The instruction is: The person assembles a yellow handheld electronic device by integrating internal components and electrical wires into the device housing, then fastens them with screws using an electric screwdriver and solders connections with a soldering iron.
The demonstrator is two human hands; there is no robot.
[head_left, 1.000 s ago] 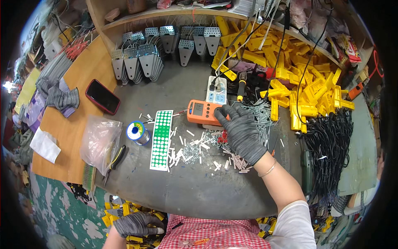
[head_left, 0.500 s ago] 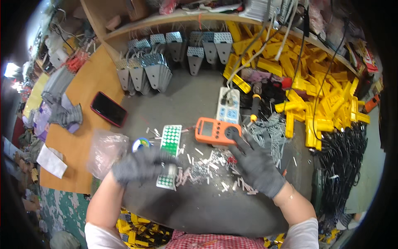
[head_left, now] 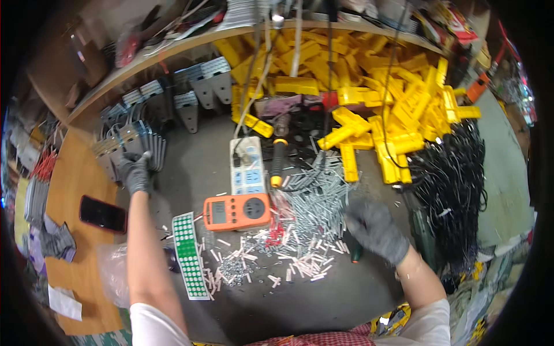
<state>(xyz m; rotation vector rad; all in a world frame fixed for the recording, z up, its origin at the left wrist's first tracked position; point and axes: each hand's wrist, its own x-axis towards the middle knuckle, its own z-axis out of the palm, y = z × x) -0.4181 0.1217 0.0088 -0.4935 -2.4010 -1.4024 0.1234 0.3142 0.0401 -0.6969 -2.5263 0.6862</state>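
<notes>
My left hand [head_left: 137,172], in a grey glove, reaches to the far left, its fingers closed around the edge of a grey metal bracket [head_left: 128,138] in a hanging row. These brackets taper downward and have perforated tops. My right hand [head_left: 378,229], also gloved, is over the right side of the table beside a heap of screws [head_left: 317,199]. Its fingers are curled in, and what they hold, if anything, is hidden. Just below them shows a dark green handle [head_left: 356,252]. An orange meter [head_left: 236,211] lies between my arms, next to a sheet of green and white round stickers [head_left: 189,254].
Yellow plastic housings [head_left: 398,109] are piled at the back right, above bundled black cables [head_left: 453,190]. A white power strip [head_left: 247,167] and a black-and-yellow handled tool [head_left: 279,161] lie behind the meter. Small white tubes [head_left: 306,262] are scattered in front. A phone [head_left: 103,214] lies left.
My left hand has moved from the sticker sheet out to the brackets. My right hand has left the meter's dial and drawn right, fingers curling. The view has swung to the right.
</notes>
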